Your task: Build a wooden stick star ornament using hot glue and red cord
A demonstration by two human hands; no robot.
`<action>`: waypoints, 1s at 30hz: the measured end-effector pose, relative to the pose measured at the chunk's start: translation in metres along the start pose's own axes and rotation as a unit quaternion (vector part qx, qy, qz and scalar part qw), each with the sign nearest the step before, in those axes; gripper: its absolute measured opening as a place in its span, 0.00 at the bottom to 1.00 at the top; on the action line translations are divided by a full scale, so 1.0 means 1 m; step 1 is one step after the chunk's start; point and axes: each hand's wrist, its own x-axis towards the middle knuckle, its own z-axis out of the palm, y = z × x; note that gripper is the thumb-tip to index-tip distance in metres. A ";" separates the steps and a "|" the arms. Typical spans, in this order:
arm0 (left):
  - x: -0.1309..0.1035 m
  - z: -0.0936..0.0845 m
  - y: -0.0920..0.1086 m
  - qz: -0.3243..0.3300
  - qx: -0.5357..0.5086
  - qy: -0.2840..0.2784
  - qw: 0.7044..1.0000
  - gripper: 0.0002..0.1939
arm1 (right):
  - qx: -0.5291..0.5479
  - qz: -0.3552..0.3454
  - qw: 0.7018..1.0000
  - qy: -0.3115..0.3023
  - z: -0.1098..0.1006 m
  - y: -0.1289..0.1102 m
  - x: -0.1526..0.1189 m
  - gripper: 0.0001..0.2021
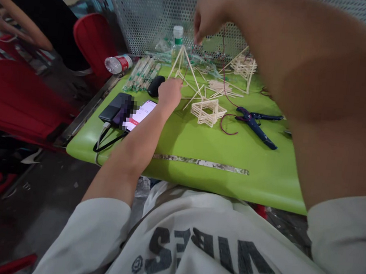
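My right hand [210, 15] is raised above the table, its fingers pinched on a thin dark red cord [223, 54]. A length of cord runs down from it towards my left hand [170, 93]. That hand is closed at the lower part of a pyramid-like frame of thin wooden sticks [192, 70]; its fingertips are partly hidden. Just right of the frame lies a star-shaped stack of sticks [208, 112]. Dark blue pliers [253, 123] rest farther right, with cord lying over and beside them.
On the green table [198, 178] are a phone [145, 109], a black power bank [116, 107] with cables, wrapped stick bundles [143, 74], a black object [156, 86], bottles [178, 38] and another stick structure [243, 67]. A perforated metal panel [150, 11] stands behind. Red chairs [93, 42] and a person are left.
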 end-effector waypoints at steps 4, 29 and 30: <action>-0.003 -0.004 0.007 -0.007 0.007 0.018 1.000 0.27 | -0.101 -0.036 0.994 0.024 0.003 -0.007 -0.012 0.16; -0.006 -0.014 0.016 -0.023 -0.006 0.058 0.998 0.26 | -0.049 -0.011 0.988 0.147 0.039 -0.001 0.005 0.18; -0.006 -0.015 0.016 -0.026 -0.004 0.057 0.998 0.27 | -0.045 -0.011 0.987 0.152 0.042 0.001 0.007 0.18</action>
